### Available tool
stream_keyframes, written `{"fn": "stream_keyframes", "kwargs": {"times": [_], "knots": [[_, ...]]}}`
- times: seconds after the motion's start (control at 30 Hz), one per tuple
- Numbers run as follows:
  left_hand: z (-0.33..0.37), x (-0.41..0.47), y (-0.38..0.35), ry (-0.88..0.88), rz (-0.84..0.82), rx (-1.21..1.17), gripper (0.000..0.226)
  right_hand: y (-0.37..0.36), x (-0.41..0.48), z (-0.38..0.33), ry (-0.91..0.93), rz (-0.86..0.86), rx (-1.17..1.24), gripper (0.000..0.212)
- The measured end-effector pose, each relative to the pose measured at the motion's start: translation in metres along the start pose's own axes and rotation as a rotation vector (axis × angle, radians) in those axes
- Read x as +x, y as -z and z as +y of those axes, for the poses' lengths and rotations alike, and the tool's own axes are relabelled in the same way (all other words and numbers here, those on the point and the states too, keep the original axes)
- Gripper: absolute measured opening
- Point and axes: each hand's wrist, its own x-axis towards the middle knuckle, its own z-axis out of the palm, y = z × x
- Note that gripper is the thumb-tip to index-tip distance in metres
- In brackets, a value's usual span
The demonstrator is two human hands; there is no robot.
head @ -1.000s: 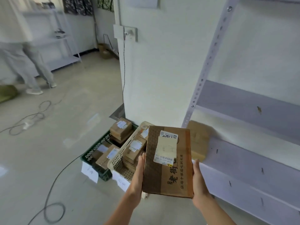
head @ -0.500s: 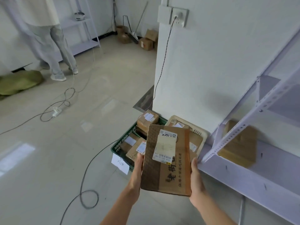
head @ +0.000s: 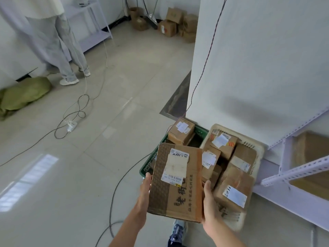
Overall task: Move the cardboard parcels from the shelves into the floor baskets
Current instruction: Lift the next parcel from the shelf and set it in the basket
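Observation:
I hold a flat brown cardboard parcel (head: pixel 176 182) with a white label between both hands, above the floor baskets. My left hand (head: pixel 145 191) grips its left edge and my right hand (head: pixel 210 207) grips its right edge. Beneath its left part lies a green basket (head: pixel 147 164) with a small parcel (head: pixel 181 131) at its far end. To the right a cream basket (head: pixel 256 145) holds several labelled parcels (head: pixel 233 189). Another cardboard parcel (head: pixel 311 157) rests on the low white shelf (head: pixel 292 195) at the right.
A person's legs (head: pixel 71 56) stand at the back left near a green sack (head: pixel 25 93). Cables and a plug (head: pixel 71 125) trail across the tiled floor. Several boxes (head: pixel 170 24) are stacked by the far wall. A white wall (head: pixel 249 68) rises behind the baskets. My shoe (head: pixel 178 230) is below the parcel.
My view has swung left and down over the baskets. The parcel, still held in both hands, now hangs above the green and cream baskets, and the shelf has slid to the right edge.

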Motion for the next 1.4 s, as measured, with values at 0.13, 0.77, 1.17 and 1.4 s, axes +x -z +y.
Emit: {"fn": "stream_keyframes", "kwargs": {"times": [0.13,0.77,1.17,1.4], "knots": [[0.014,0.058,0.036,0.04,0.025,-0.003,0.064,-0.034,0.044,-0.008,-0.007,-0.029,-0.087,0.082],[-0.016,0.339,0.098,0.194,-0.186,0.357,0.079,-0.097,0.281,0.052,-0.108,0.222,-0.109,0.044],[-0.069,0.463,0.07,0.217,-0.371,0.473,0.055,-0.085,0.392,0.099,-0.059,0.286,0.027,0.081],[-0.091,0.485,0.068,0.238,-0.368,0.479,0.077,-0.079,0.412,0.109,-0.081,0.302,0.076,0.05]]}}
